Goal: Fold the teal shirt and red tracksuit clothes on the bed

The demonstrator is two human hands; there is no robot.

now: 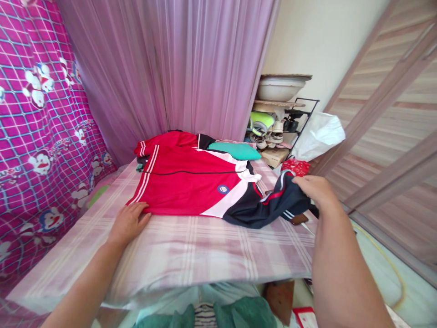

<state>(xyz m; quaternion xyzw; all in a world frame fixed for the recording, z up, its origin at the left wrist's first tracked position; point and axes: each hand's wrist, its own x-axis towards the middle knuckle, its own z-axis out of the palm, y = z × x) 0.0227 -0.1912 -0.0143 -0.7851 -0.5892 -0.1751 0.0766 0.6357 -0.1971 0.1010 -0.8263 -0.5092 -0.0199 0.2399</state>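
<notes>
A red, white and navy zip-up jacket (180, 187) lies spread out, its white-striped hem to the left and its white collar to the right. My left hand (131, 222) rests on the near corner of the hem, fingers lying flat and the thumb apart. At the right, my right hand (316, 189) is closed on the jacket's navy sleeve (273, 200), which is bunched and partly lifted near the table's right edge. The fingertips of that hand are partly hidden. The far sleeve (174, 138) lies folded behind the jacket's body.
Pink plaid cloth (191, 255) covers the table. A teal cushion-like item (235, 151) lies behind the jacket. Beyond stands a rack with shoes (269, 132) and a basin (282, 89). A white bag (321, 136) sits by the wooden wardrobe (385, 114); purple curtains (170, 68) hang behind.
</notes>
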